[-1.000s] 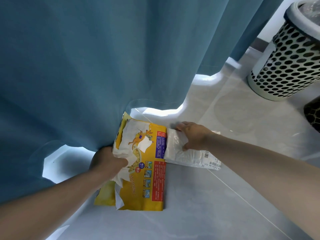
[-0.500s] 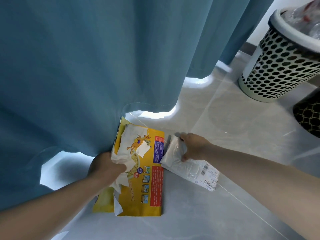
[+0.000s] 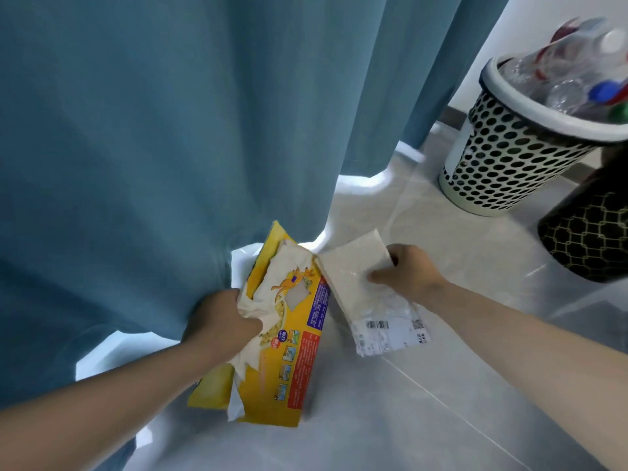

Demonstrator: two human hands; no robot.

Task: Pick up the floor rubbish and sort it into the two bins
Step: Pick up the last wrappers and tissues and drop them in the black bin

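My left hand (image 3: 222,319) grips the torn edge of a flattened yellow cardboard box (image 3: 292,351) with a kangaroo print, held just above the floor beside the curtain. My right hand (image 3: 409,271) is closed on a white plastic mailer bag (image 3: 370,300) with a barcode label, lifted off the tiles next to the box. At the upper right stands a white perforated bin (image 3: 509,158) filled with clear plastic bottles. A black bin with a gold lattice pattern (image 3: 588,232) sits just to its right, partly cut off by the frame edge.
A long blue curtain (image 3: 170,130) hangs across the left and centre, its hem brushing the floor beside my left hand. Glossy grey floor tiles (image 3: 424,419) stretch between me and the two bins.
Both hands have lifted their items off the floor and the view has swung toward the bins. The white mailer now hangs from my right hand, tilted upward.
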